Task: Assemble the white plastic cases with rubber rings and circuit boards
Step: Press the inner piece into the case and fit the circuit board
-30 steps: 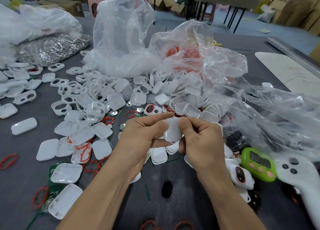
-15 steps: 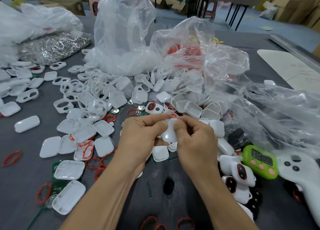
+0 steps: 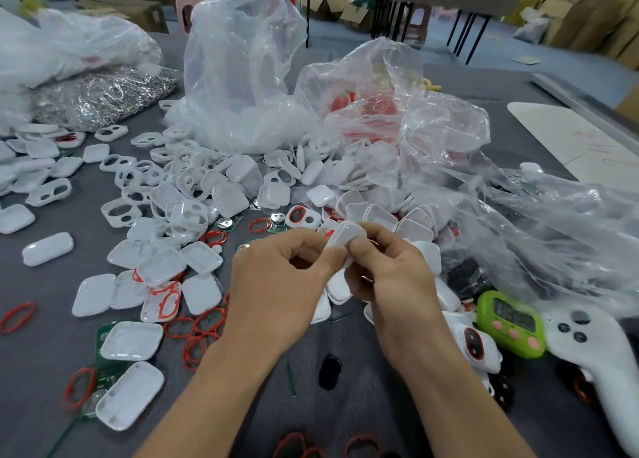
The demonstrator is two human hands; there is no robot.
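We see both hands raised together over the near middle of the grey table [image 3: 41, 354], clamped from either side on one white case [image 3: 347, 234]. The left hand [image 3: 283, 284] pinches the case's left edge between thumb and forefinger, its other fingers curled under. The right hand [image 3: 392, 281] grips the right edge with its thumb on top and its fingers folded behind. The case is held tilted, clear of the table, just in front of the pile of loose white cases [image 3: 238, 188] that spreads left and far from the hands. Among that pile we find red rubber rings [image 3: 204, 323] to the near left and small green circuit boards [image 3: 229, 223] just beyond the hands. Crumpled clear plastic bags [image 3: 242, 77] stand at the far side and trail off right. A bag of silvery metal parts [image 3: 103, 94] lies far left. Near right sit a green timer [image 3: 510, 323] and a white controller [image 3: 594, 347], side by side.
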